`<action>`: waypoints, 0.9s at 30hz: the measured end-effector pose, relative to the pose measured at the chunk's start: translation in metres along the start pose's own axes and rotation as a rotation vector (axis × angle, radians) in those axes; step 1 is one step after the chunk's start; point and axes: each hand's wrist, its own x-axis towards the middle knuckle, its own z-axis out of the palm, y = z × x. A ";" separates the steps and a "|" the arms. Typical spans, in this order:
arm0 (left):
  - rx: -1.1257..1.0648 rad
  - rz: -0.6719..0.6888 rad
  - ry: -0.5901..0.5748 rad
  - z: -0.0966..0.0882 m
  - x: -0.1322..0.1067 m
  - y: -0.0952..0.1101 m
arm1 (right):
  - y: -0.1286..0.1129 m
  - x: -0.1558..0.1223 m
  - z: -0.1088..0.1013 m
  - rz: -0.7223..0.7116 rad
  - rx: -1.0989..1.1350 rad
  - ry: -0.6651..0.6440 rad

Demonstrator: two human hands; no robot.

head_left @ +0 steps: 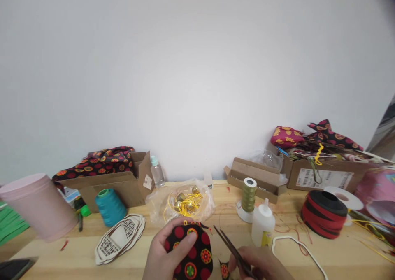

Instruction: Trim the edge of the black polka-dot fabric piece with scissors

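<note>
left hand (pixel 168 253) clamped on black dotted fabric pad (pixel 191 253), front edge of wooden table (pixel 61 255) | right hand (pixel 262 265) gripping thin dark scissors (pixel 231 249) | pad likely soft, light; hold by rim

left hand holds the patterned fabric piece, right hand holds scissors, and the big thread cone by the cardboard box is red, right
Not quite: the thread cone by the cardboard box is teal, not red, as the head view shows. The rest holds: the left hand holds the patterned fabric piece and the right hand holds the scissors.
</note>
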 end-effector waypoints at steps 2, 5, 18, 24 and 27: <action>0.018 0.011 0.000 0.001 -0.001 0.000 | -0.001 -0.001 0.000 -0.030 -0.175 0.064; 0.042 0.015 -0.005 0.002 -0.002 0.000 | -0.006 -0.003 -0.001 -0.040 -0.296 0.085; 0.105 0.047 -0.043 0.001 -0.002 -0.003 | -0.013 -0.002 -0.003 -0.067 -0.303 0.043; 0.088 0.020 -0.029 0.002 -0.002 -0.002 | -0.018 -0.007 -0.002 -0.045 -0.229 0.057; 0.100 0.023 -0.022 0.000 -0.002 -0.003 | -0.016 -0.006 -0.001 -0.078 -0.203 0.050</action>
